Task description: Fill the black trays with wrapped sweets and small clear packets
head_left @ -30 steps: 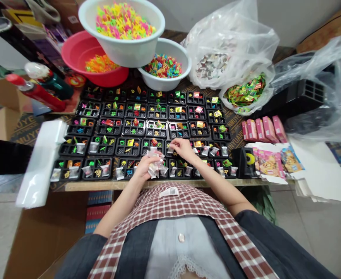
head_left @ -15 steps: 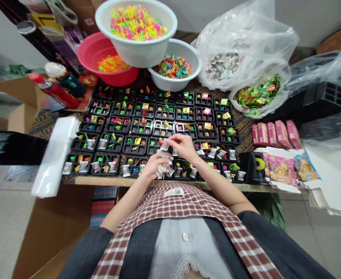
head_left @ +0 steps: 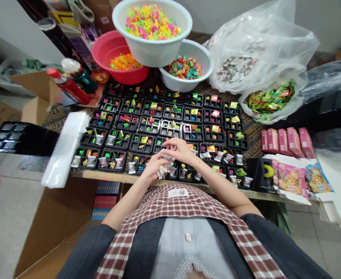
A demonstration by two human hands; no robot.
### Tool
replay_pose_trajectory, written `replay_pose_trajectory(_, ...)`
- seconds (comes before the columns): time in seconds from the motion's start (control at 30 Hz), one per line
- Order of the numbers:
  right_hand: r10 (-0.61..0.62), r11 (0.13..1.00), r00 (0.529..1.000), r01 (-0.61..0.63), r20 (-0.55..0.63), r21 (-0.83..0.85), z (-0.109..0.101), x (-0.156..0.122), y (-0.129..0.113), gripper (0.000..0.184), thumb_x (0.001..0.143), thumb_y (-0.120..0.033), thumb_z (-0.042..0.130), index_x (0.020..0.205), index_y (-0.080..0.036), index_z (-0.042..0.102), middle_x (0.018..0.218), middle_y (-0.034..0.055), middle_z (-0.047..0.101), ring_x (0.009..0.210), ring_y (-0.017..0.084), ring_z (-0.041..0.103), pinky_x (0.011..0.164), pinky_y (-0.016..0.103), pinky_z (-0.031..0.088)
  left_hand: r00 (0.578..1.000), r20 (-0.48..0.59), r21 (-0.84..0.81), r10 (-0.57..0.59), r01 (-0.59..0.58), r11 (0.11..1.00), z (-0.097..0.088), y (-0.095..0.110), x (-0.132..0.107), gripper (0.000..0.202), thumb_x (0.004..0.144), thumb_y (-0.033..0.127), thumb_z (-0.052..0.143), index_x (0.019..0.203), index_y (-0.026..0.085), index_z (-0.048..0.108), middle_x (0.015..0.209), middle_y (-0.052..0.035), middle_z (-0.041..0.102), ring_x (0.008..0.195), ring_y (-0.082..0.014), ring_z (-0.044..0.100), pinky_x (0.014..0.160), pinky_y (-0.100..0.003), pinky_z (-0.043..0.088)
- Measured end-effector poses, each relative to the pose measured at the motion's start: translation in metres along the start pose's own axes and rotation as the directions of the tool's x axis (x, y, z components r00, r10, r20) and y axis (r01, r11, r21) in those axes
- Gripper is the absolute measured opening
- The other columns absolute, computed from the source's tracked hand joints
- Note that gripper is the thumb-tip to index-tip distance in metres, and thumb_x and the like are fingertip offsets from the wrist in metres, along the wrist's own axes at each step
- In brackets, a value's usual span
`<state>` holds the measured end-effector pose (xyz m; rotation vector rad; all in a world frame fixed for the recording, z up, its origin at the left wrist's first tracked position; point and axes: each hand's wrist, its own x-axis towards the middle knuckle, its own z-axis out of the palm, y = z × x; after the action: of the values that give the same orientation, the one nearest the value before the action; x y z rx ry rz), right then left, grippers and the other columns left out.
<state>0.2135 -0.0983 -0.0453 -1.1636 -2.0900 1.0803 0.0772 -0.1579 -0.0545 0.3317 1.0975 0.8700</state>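
Several small clear-and-white packets are bunched in my left hand, its fingers curled around them. Over that bunch, my right hand has its fingertips pinched at one of the upper packets. Both hands hover above the front rows of black compartment trays, which hold small colourful loops and little bright sachets. White packets like those in my hand lie in trays of the two nearest rows, such as the packet left of my hands. My forearms and hands hide some trays.
Behind the trays stand a red basin and two pale basins of coloured loops. Plastic bags of packets and sachets are back right. Pink boxes and a tape roll sit right; a plastic sleeve stack lies left.
My right hand has come down and left onto the packets in my left hand. The whole view has shifted slightly, so the table appears further right.
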Motion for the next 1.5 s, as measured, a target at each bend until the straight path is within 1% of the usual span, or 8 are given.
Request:
replay_pose_trajectory(0.1, -0.007, 0.993, 0.996, -0.003, 0.087, 0.118, 0.001, 0.007, -0.012, 0.014, 0.081, -0.027, 0.067, 0.070, -0.020, 0.069, 0.070, -0.0009, 0.066, 0.068, 0.012, 0.055, 0.069, 0.026, 0.042, 1.000, -0.017, -0.010, -0.004, 0.003, 1.000, -0.002, -0.001, 0.000, 0.018, 0.046, 0.009, 0.073, 0.062, 0.011, 0.066, 0.052, -0.0010, 0.061, 0.043, -0.0112, 0.052, 0.044, -0.023, 0.040)
replay_pose_trajectory(0.23, 0.131, 0.969, 0.988, -0.110, -0.080, 0.220, 0.013, 0.026, 0.000, 0.011, 0.082, -0.026, 0.065, 0.077, -0.017, 0.069, 0.069, -0.0004, 0.066, 0.061, 0.011, 0.055, 0.063, 0.024, 0.042, 0.999, -0.041, -0.033, -0.001, 0.000, 0.999, -0.011, 0.003, -0.007, 0.030, 0.048, 0.012, 0.076, 0.077, 0.012, 0.071, 0.065, -0.0035, 0.067, 0.048, -0.0125, 0.057, 0.046, -0.023, 0.043)
replay_pose_trajectory(0.6, 0.018, 0.983, 0.990, -0.043, -0.143, -0.176, 0.043, 0.036, 0.012, 0.021, 0.083, -0.039, 0.069, 0.082, -0.018, 0.068, 0.082, 0.0062, 0.067, 0.083, 0.019, 0.057, 0.078, 0.031, 0.043, 0.985, -0.137, -0.213, 0.101, -0.129, 0.969, -0.049, 0.019, -0.017, 0.031, 0.049, 0.016, 0.076, 0.079, 0.014, 0.067, 0.066, -0.0023, 0.066, 0.055, -0.0137, 0.061, 0.042, -0.018, 0.040)
replay_pose_trajectory(0.87, 0.073, 0.975, 0.977, -0.112, 0.199, 0.192, 0.049, 0.036, -0.017, 0.021, 0.080, -0.032, 0.063, 0.066, -0.016, 0.065, 0.055, -0.0027, 0.060, 0.051, 0.009, 0.049, 0.052, 0.021, 0.036, 0.966, -0.203, -0.201, 0.159, -0.201, 0.959, -0.059, 0.024, -0.010, 0.034, 0.047, 0.015, 0.077, 0.079, 0.014, 0.067, 0.064, -0.0010, 0.066, 0.051, -0.0123, 0.059, 0.045, -0.020, 0.042)
replay_pose_trajectory(1.1, 0.126, 0.992, 0.986, -0.126, -0.106, 0.011, 0.051, 0.065, -0.001, 0.016, 0.078, -0.016, 0.057, 0.064, -0.018, 0.064, 0.062, -0.0005, 0.063, 0.060, 0.012, 0.052, 0.062, 0.025, 0.039, 0.934, -0.305, -0.275, 0.184, -0.272, 0.922, -0.079, 0.038, -0.015, 0.035, 0.050, 0.014, 0.074, 0.084, 0.015, 0.065, 0.074, -0.0020, 0.067, 0.059, -0.0139, 0.064, 0.042, -0.017, 0.041)
replay_pose_trajectory(1.3, 0.055, 0.967, 0.997, -0.069, -0.062, -0.247, 0.066, 0.066, 0.013, 0.016, 0.082, -0.025, 0.066, 0.068, -0.018, 0.068, 0.072, 0.0061, 0.064, 0.078, 0.021, 0.054, 0.075, 0.035, 0.042, 0.928, -0.347, -0.396, 0.133, -0.274, 0.877, -0.099, 0.046, -0.015, 0.031, 0.059, 0.012, 0.068, 0.089, 0.017, 0.061, 0.072, -0.0010, 0.065, 0.061, -0.0132, 0.063, 0.043, -0.017, 0.040)
replay_pose_trajectory(1.4, -0.009, 0.990, 0.992, -0.009, -0.124, -0.143, 0.071, 0.059, 0.005, 0.020, 0.082, -0.038, 0.068, 0.087, -0.019, 0.073, 0.085, 0.0085, 0.066, 0.085, 0.022, 0.057, 0.077, 0.036, 0.045, 0.922, -0.359, -0.439, 0.148, -0.306, 0.844, -0.105, 0.048, -0.015, 0.029, 0.062, 0.013, 0.067, 0.090, 0.018, 0.060, 0.073, -0.0010, 0.064, 0.064, -0.0133, 0.063, 0.043, -0.016, 0.039)
replay_pose_trajectory(1.5, 0.068, 0.978, 0.995, -0.082, 0.076, 0.189, 0.078, 0.053, -0.009, 0.033, 0.086, -0.047, 0.061, 0.101, -0.019, 0.071, 0.079, 0.0040, 0.067, 0.071, 0.017, 0.061, 0.068, 0.031, 0.050, 0.908, -0.384, -0.433, 0.166, -0.336, 0.836, -0.104, 0.049, -0.013, 0.028, 0.062, 0.013, 0.066, 0.089, 0.019, 0.059, 0.074, -0.0006, 0.064, 0.066, -0.0134, 0.063, 0.044, -0.017, 0.039)
